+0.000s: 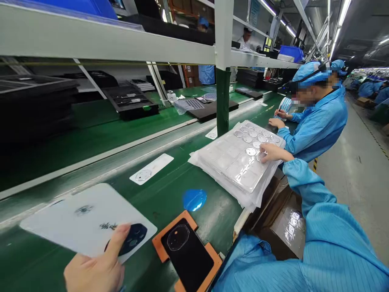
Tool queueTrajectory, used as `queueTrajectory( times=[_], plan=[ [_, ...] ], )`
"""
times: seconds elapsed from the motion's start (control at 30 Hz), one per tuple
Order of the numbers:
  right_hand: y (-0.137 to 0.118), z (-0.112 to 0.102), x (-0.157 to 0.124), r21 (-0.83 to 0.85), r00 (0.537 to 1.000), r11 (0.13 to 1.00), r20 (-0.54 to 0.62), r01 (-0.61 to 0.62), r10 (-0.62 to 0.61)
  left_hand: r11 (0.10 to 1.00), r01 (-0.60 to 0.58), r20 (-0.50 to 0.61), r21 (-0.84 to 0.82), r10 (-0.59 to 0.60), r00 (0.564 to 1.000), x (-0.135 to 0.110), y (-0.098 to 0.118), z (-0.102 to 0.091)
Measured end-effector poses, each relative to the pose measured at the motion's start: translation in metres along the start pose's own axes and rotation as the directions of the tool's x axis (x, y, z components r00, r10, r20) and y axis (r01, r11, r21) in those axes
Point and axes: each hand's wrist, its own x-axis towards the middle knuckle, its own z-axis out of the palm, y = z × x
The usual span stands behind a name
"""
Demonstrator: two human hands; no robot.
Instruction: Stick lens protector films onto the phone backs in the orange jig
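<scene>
The green belt (pixel 170 202) runs from the lower left to the upper right, under a grey shelf (pixel 106 40). On its near edge lies a stack of clear trays (pixel 225 166) with round lenses (pixel 251 151) in the far pockets. The white cover (pixel 82 221) is at the lower left, its long axis lying left to right, with the dark camera window at the right end. The left hand (pixel 94 271) pinches this end, the thumb pressed on top. Just right of it lies 1 orange fixture (pixel 158 243) with a black panel (pixel 188 255), so the left hand is the nearer one to it. The right hand (pixel 272 153) rests on the tray, well apart, fingertips at 1 lens; whether it pinches I cannot tell. A co-worker (pixel 319 117) sits beyond.
</scene>
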Motion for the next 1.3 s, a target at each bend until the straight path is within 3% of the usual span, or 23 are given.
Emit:
queueTrajectory(
  times=[0.07, 0.13, 0.23, 0.3, 0.37, 0.4, 0.53, 0.6, 0.7, 0.77, 0.83, 0.9, 1.0, 1.07, 1.13, 1.3],
  plan=[
    [-0.012, -0.004, -0.008, 0.033, 1.0, 0.999, -0.016, 0.0, 0.001, 0.971, 0.108, -0.04, -0.214, -0.12, 0.992, -0.009, 0.006, 0.005],
    [-0.033, -0.007, -0.02, 0.057, 0.999, 0.998, -0.042, 0.026, -0.023, 0.922, 0.203, -0.006, -0.331, -0.217, 0.976, -0.015, 0.007, 0.012],
    [-0.083, -0.005, -0.037, 0.264, 0.983, 0.947, -0.079, 0.181, -0.165, 0.87, 0.214, -0.03, -0.443, -0.253, 0.967, -0.019, -0.006, 0.023],
    [-0.12, 0.003, -0.048, 0.546, 0.956, 0.787, -0.114, 0.288, -0.27, 0.852, 0.167, -0.033, -0.496, -0.211, 0.977, -0.02, -0.023, 0.028],
    [-0.152, 0.016, -0.055, 0.761, 0.944, 0.582, -0.12, 0.286, -0.307, 0.867, 0.101, -0.03, -0.488, -0.132, 0.991, -0.019, -0.039, 0.029],
    [-0.166, 0.025, -0.058, 0.814, 0.946, 0.521, -0.098, 0.255, -0.31, 0.868, 0.076, -0.05, -0.491, -0.115, 0.992, -0.017, -0.046, 0.028],
    [-0.202, 0.069, -0.056, 0.905, 0.946, 0.407, 0.019, 0.121, -0.324, 0.847, 0.032, -0.153, -0.53, -0.132, 0.979, -0.004, -0.069, 0.022],
    [-0.215, 0.093, -0.052, 0.918, 0.939, 0.39, 0.068, 0.074, -0.338, 0.832, 0.037, -0.174, -0.553, -0.159, 0.972, 0.002, -0.077, 0.018],
    [-0.229, 0.125, -0.05, 0.902, 0.91, 0.431, 0.15, 0.035, -0.386, 0.827, 0.043, -0.185, -0.561, -0.176, 0.967, 0.007, -0.084, 0.014],
    [-0.236, 0.143, -0.051, 0.866, 0.899, 0.492, 0.146, 0.085, -0.412, 0.824, 0.034, -0.189, -0.565, -0.169, 0.967, 0.008, -0.086, 0.013],
    [-0.241, 0.157, -0.053, 0.795, 0.898, 0.561, 0.049, 0.229, -0.436, 0.816, 0.024, -0.19, -0.578, -0.163, 0.968, 0.007, -0.086, 0.013],
    [-0.243, 0.17, -0.056, 0.698, 0.84, 0.569, -0.086, 0.435, -0.536, 0.81, 0.014, -0.19, -0.587, -0.155, 0.969, 0.007, -0.085, 0.014],
    [-0.24, 0.185, -0.059, 0.564, 0.622, 0.44, -0.176, 0.699, -0.763, 0.811, 0.003, -0.198, -0.585, -0.147, 0.969, 0.006, -0.083, 0.014],
    [-0.235, 0.192, -0.059, 0.482, 0.501, 0.366, -0.186, 0.796, -0.845, 0.804, 0.005, -0.198, -0.595, -0.152, 0.968, 0.005, -0.08, 0.013],
    [-0.23, 0.196, -0.058, 0.427, 0.443, 0.332, -0.191, 0.841, -0.876, 0.793, 0.0, -0.194, -0.609, -0.149, 0.97, 0.003, -0.077, 0.013],
    [-0.229, 0.197, -0.053, 0.395, 0.394, 0.309, -0.153, 0.865, -0.906, 0.783, -0.011, -0.176, -0.621, -0.126, 0.976, 0.0, -0.072, 0.013]
  ],
)
